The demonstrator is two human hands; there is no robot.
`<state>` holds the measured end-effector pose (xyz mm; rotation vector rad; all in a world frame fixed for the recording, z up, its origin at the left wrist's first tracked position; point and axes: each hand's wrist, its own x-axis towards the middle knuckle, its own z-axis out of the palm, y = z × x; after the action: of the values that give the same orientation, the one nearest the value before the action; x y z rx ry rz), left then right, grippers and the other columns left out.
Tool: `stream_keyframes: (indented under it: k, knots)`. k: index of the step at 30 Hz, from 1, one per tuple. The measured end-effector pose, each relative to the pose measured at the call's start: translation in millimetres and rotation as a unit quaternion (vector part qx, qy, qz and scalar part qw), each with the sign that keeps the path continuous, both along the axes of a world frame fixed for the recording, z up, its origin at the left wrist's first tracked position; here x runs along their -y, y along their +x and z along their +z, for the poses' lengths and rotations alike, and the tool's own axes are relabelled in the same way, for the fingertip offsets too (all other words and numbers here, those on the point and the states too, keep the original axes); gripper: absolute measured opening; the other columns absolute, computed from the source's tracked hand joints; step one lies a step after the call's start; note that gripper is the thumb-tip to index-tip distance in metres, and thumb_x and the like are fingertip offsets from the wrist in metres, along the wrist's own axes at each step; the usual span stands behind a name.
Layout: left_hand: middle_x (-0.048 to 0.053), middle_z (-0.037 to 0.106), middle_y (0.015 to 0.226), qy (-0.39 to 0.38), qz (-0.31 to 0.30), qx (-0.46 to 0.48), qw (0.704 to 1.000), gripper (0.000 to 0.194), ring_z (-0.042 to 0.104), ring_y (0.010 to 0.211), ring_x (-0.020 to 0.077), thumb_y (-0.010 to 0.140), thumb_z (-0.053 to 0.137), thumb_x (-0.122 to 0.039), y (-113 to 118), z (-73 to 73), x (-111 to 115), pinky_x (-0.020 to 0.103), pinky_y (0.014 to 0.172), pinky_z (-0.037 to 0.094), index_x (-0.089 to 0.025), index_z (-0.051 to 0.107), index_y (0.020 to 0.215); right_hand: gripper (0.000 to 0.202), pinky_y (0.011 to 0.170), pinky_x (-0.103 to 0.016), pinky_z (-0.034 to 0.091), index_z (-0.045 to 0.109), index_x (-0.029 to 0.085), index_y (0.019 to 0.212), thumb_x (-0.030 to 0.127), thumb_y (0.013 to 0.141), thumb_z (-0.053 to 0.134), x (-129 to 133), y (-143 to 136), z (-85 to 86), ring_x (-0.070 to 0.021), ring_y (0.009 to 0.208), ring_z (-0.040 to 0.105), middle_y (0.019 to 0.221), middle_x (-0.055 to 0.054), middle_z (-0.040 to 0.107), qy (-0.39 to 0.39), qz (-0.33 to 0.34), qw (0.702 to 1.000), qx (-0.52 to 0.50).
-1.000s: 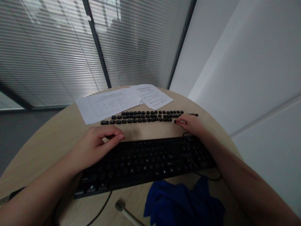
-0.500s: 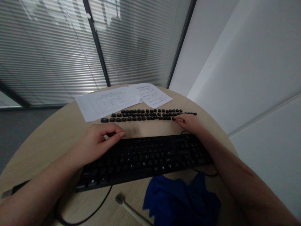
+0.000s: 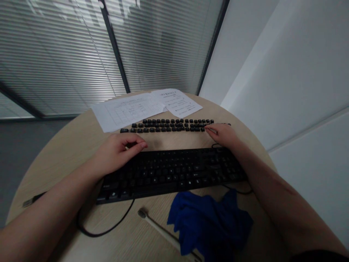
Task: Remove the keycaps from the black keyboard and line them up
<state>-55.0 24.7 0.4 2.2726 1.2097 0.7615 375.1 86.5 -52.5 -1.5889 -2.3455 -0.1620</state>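
Note:
A black keyboard (image 3: 163, 173) lies across the table in front of me, its keys in place. My left hand (image 3: 121, 151) rests over its upper left corner, fingers curled and thumb tip close to the index finger; I see nothing between them. Beyond the keyboard, loose black keycaps (image 3: 163, 129) are laid out in three rows. At the right end of the nearest row is my right hand (image 3: 222, 134), thumb and fingers pinched at a keycap (image 3: 202, 129). The fingers partly hide that spot and the keycaps behind it.
Two printed sheets of paper (image 3: 131, 111) lie behind the keycaps. Nearer me are a crumpled blue cloth (image 3: 207, 222) and a toothbrush (image 3: 158, 227). A black cable (image 3: 109, 230) loops at the left, and a USB plug (image 3: 28, 202) lies near the round table's (image 3: 62, 145) left edge.
The view has tipped down slightly, so everything sits higher in the picture. Both hands keep nearly the same places relative to the keyboard and the keycaps.

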Motion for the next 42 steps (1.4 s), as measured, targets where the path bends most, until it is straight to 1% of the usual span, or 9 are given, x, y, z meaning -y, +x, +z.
stream_keyframes:
  k: [7, 11, 14, 17, 20, 25, 28, 34, 42]
  knots:
    - [0.004, 0.077, 0.078, 0.008, -0.029, -0.017, 0.999, 0.035, 0.069, 0.071, 0.0186, 0.094, 0.058, -0.049, 1, -5.8, -4, 0.029, 0.067, 0.052, -0.021, 0.077, 0.086, 0.046, 0.092, -0.045, 0.058, 0.078, 0.020, 0.113, 0.047, 0.107, 0.042, 30, 8, 48.8, -0.0297, 0.098, 0.077, 0.108, -0.013, 0.081, 0.137, -0.021, 0.980, -0.140]
    - [0.005, 0.078, 0.081, 0.011, -0.041, -0.009, 0.999, 0.034, 0.071, 0.074, 0.0195, 0.096, 0.056, -0.047, 2, -5.6, -4, 0.031, 0.070, 0.053, -0.020, 0.077, 0.087, 0.061, 0.075, -0.040, 0.058, 0.077, 0.022, 0.100, 0.063, 0.107, 0.033, 63, 2, 80.1, -0.0234, 0.076, 0.073, 0.086, -0.008, 0.077, 0.191, -0.031, 0.916, -0.353]
    - [0.005, 0.078, 0.081, 0.010, -0.042, -0.010, 0.999, 0.035, 0.071, 0.073, 0.0198, 0.096, 0.056, -0.047, 3, -5.2, -2, 0.031, 0.068, 0.053, -0.021, 0.077, 0.086, 0.068, 0.056, -0.036, 0.052, 0.073, 0.023, 0.079, 0.070, 0.105, 0.031, 91, -6, 88.3, -0.0221, 0.059, 0.065, 0.062, -0.005, 0.064, 0.162, -0.040, 0.873, -0.458]
    - [0.005, 0.079, 0.082, 0.008, -0.041, -0.014, 0.999, 0.035, 0.071, 0.074, 0.0203, 0.096, 0.056, -0.047, 5, -3.8, 0, 0.032, 0.070, 0.054, -0.021, 0.077, 0.087, 0.070, 0.040, -0.034, 0.042, 0.068, 0.025, 0.074, 0.074, 0.103, 0.028, 113, -13, 79.2, -0.0184, 0.038, 0.050, 0.047, 0.000, 0.048, 0.084, -0.060, 0.840, -0.532]
    - [0.005, 0.080, 0.085, 0.012, -0.041, -0.012, 0.999, 0.036, 0.072, 0.079, 0.0216, 0.098, 0.053, -0.046, 5, -1.6, 2, 0.033, 0.076, 0.056, -0.022, 0.077, 0.089, 0.062, 0.040, -0.032, 0.047, 0.064, 0.025, 0.079, 0.074, 0.102, 0.034, 120, -16, 60.4, -0.0170, 0.036, 0.049, 0.045, 0.004, 0.043, 0.063, -0.043, 0.819, -0.569]
    - [0.006, 0.082, 0.099, 0.010, -0.013, -0.003, 1.000, 0.038, 0.073, 0.090, 0.0245, 0.100, 0.049, -0.048, 0, -1.6, 1, 0.036, 0.085, 0.058, -0.023, 0.078, 0.098, 0.032, 0.045, -0.026, 0.052, 0.062, 0.025, 0.094, 0.057, 0.095, 0.068, 109, -16, 40.3, -0.0128, 0.046, 0.059, 0.062, 0.006, 0.061, 0.002, -0.009, 0.814, -0.581]
    - [0.007, 0.082, 0.103, 0.002, -0.002, -0.007, 1.000, 0.041, 0.074, 0.093, 0.0244, 0.101, 0.048, -0.049, -4, -3.5, -1, 0.035, 0.085, 0.059, -0.021, 0.078, 0.101, 0.031, 0.044, -0.025, 0.053, 0.064, 0.024, 0.104, 0.050, 0.090, 0.074, 106, -17, 39.0, -0.0121, 0.046, 0.062, 0.068, 0.005, 0.068, -0.049, 0.004, 0.827, -0.561]
    - [0.004, 0.081, 0.098, 0.005, -0.007, -0.031, 0.999, 0.042, 0.073, 0.090, 0.0209, 0.103, 0.046, -0.046, -1, -1.5, 0, 0.031, 0.083, 0.056, -0.019, 0.078, 0.099, 0.034, 0.052, -0.026, 0.058, 0.066, 0.023, 0.105, 0.054, 0.092, 0.071, 111, -19, 34.6, -0.0154, 0.057, 0.070, 0.070, 0.001, 0.072, -0.088, 0.029, 0.857, -0.507]
    - [0.003, 0.079, 0.095, -0.006, -0.031, -0.055, 0.998, 0.040, 0.073, 0.089, 0.0204, 0.104, 0.047, -0.042, 3, -4.5, 0, 0.032, 0.084, 0.055, -0.017, 0.077, 0.100, 0.056, 0.041, -0.024, 0.042, 0.060, 0.024, 0.083, 0.077, 0.098, 0.047, 104, -21, 22.0, -0.0124, 0.041, 0.053, 0.050, 0.005, 0.054, -0.044, -0.013, 0.847, -0.530]
